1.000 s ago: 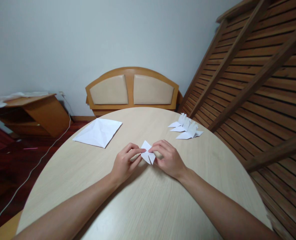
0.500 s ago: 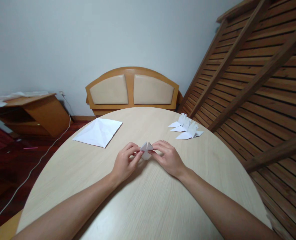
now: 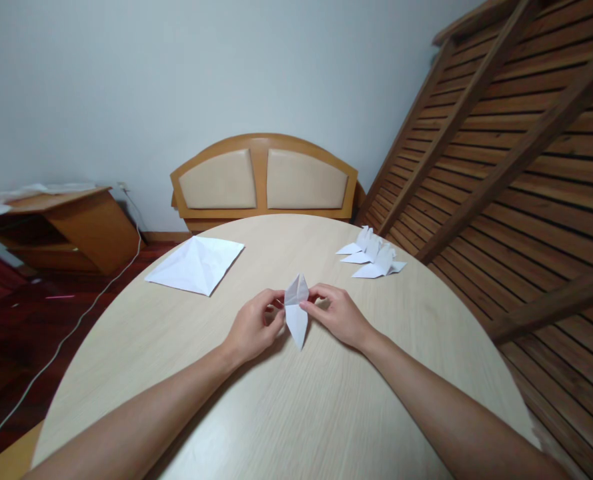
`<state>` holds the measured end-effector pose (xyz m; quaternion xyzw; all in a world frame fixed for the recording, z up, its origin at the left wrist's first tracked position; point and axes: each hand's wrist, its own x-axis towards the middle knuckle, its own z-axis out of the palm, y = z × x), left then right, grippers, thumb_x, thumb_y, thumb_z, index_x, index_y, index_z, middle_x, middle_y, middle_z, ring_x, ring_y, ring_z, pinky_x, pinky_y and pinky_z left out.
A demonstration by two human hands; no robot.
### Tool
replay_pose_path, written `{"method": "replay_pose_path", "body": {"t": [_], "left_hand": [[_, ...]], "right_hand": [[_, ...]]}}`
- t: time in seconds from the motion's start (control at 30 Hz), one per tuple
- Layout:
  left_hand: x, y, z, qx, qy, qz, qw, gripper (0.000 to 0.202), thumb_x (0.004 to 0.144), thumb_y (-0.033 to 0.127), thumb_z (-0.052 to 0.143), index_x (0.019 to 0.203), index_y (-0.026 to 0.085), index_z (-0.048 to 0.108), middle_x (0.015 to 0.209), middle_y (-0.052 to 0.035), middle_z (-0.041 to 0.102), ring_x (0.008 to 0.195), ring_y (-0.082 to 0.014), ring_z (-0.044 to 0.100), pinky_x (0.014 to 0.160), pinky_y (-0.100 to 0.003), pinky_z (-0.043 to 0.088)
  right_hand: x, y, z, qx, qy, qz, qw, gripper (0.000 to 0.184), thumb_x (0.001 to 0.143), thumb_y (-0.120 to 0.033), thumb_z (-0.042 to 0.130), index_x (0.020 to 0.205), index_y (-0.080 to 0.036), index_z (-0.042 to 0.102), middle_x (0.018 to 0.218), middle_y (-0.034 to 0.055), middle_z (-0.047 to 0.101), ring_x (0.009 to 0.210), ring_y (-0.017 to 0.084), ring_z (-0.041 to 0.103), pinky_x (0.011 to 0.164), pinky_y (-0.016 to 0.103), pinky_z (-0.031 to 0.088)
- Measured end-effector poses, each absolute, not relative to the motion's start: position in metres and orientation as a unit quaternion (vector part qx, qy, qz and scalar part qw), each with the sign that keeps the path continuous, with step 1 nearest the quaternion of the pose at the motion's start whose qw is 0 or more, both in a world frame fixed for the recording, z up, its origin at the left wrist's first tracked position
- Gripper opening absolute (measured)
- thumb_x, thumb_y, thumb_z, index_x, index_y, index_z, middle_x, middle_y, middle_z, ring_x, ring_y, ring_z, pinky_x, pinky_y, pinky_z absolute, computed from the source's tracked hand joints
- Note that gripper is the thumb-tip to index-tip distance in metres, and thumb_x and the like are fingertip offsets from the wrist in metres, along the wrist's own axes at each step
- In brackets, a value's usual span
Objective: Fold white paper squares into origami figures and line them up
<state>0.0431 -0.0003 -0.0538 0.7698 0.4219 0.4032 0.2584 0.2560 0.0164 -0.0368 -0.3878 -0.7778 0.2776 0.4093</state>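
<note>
The right hand (image 3: 342, 316) pinches the folded paper (image 3: 296, 324) over the table (image 3: 276, 413), point toward the person, while the left hand (image 3: 254, 325) curls at its left edge (whether gripping, I cannot tell), white birds (image 3: 375, 261) beyond to the right

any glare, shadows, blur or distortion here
Head view: pale glare on the round, light wood-grain table near the bottom edge; shadow along the bare left forearm; creases soft on the small folded white paper; brown slatted wooden panel looks stretched, probably by a wide lens.
</note>
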Motion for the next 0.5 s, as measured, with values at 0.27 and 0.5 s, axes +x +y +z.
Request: {"method": "replay_pose_path", "body": {"t": [0.27, 0.5], "left_hand": [[0.0416, 0.0019, -0.0547, 0.794, 0.448, 0.344, 0.224, 0.019, 0.089, 0.017, 0.058, 0.104, 0.020, 0.069, 0.100, -0.0055, 0.070, 0.091, -0.0203, 0.065, 0.081, -0.033, 0.051], [0.0419, 0.0010, -0.0538, 0.811, 0.442, 0.326, 0.201, 0.019, 0.087, 0.016, 0.061, 0.103, 0.020, 0.069, 0.102, -0.0067, 0.067, 0.096, -0.0227, 0.063, 0.082, -0.034, 0.049]], "right_hand": [[0.2577, 0.0189, -0.0413, -0.382, -0.799, 0.287, 0.365, 0.006, 0.088, -0.020, 0.069, 0.082, -0.018, 0.069, 0.084, 0.0022, 0.069, 0.079, 0.016, 0.064, 0.076, 0.029, 0.048], [0.2587, 0.0191, -0.0415, -0.381, -0.809, 0.273, 0.354, 0.002, 0.087, -0.019, 0.069, 0.086, -0.018, 0.070, 0.086, 0.0029, 0.071, 0.079, 0.017, 0.065, 0.075, 0.029, 0.049]]}}
